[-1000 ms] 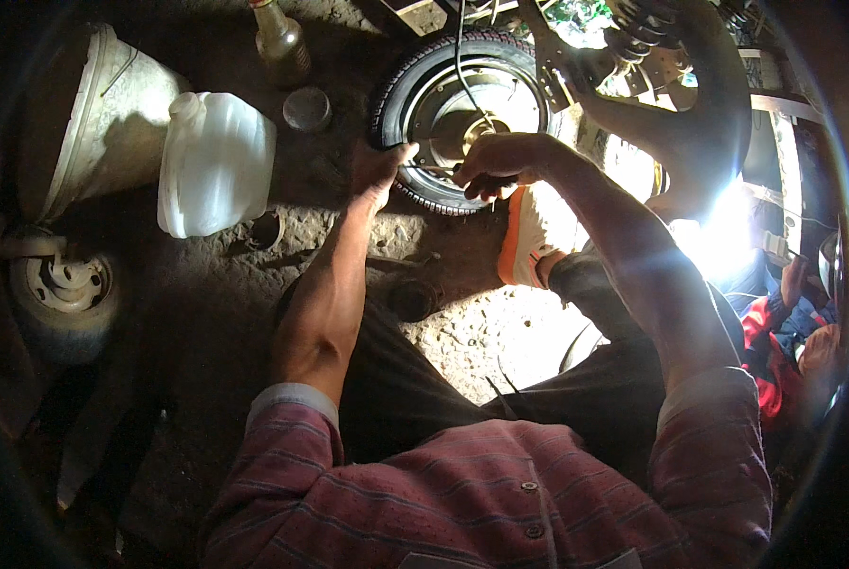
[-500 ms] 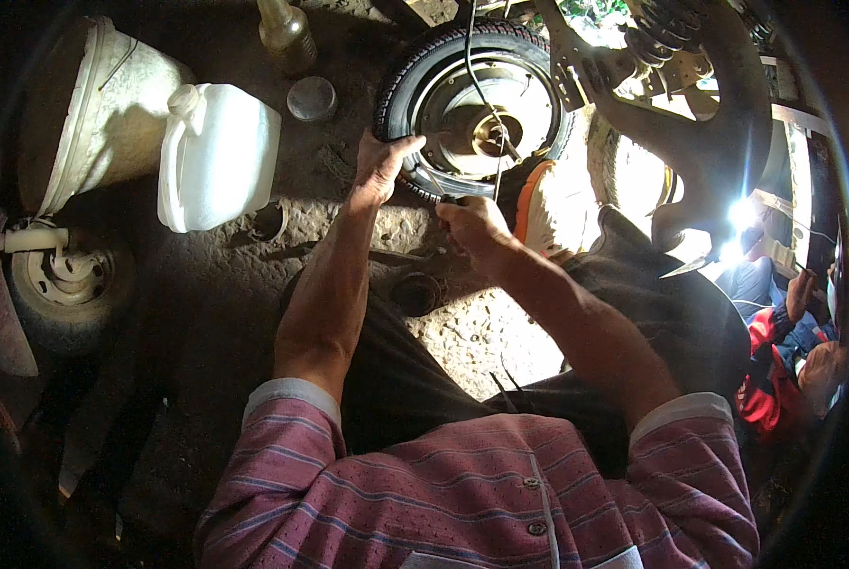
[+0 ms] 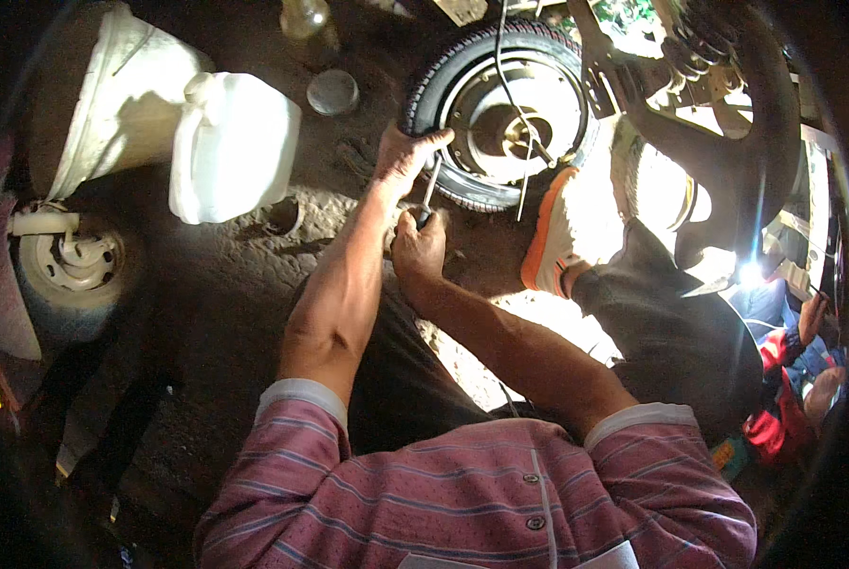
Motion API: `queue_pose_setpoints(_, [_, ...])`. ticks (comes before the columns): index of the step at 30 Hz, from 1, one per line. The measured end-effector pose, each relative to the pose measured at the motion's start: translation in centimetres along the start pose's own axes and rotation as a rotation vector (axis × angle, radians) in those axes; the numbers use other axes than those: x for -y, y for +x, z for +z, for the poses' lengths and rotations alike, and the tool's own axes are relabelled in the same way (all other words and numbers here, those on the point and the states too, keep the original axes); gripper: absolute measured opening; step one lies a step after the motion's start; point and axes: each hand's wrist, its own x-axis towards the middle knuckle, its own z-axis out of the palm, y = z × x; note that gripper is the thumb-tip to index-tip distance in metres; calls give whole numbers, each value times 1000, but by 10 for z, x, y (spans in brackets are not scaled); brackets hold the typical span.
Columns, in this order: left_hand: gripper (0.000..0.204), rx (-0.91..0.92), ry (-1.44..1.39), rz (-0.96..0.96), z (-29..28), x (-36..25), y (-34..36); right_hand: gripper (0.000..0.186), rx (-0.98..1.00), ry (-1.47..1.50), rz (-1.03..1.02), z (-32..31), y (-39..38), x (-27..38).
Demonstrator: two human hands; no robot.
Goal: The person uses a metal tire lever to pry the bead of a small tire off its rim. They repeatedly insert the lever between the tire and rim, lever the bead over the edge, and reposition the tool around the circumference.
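A wheel (image 3: 538,104) with a black tyre (image 3: 424,119) and a pale metal hub lies in front of me, a dark cable running across it. My left hand (image 3: 406,159) grips the tyre's near left edge, thumb over the sidewall and fingers mostly hidden. Closed around the handle of a screwdriver (image 3: 431,190), my right hand (image 3: 420,248) is just below my left. The thin metal shaft points up to the tyre near the rim. Whether its tip is under the tyre's edge, I cannot tell.
To the left stand a white jug (image 3: 239,147), a large pale bucket (image 3: 121,104) and a small wheel (image 3: 72,261). A round tin (image 3: 332,92) and a glass bottle (image 3: 306,17) sit farther back. My orange-and-white shoe (image 3: 550,237) is beside the tyre. Another person's red sleeve (image 3: 775,427) shows at right.
My right hand has moved left and back toward me from the tyre's near edge, and the screwdriver shaft now shows. My left hand stays on the tyre. The whole view has shifted slightly.
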Motion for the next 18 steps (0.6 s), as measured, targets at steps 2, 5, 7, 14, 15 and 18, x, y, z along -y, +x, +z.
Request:
queue_pose_setpoints(2, [66,-77,42,46,1,-3,0,21,-24,57,-147,12,-2,-10])
queue_pose_setpoints(5, [70,8,-16,-123,1,-5,0,20,-74,100,-80,28,4,-24])
queue_pose_setpoints(7, [74,4,-23,46,1,-5,-2,18,-91,130,-112,36,8,-30])
queue_pose_setpoints(14, [65,4,53,-121,-10,-1,7,18,150,265,53,-4,17,-47])
queue_pose_setpoints(15, [65,9,9,-8,-10,0,11,18,159,248,51,-9,20,-49])
queue_pose_setpoints(18, [67,-33,26,27,-10,2,19,21,160,112,38,-10,24,-56])
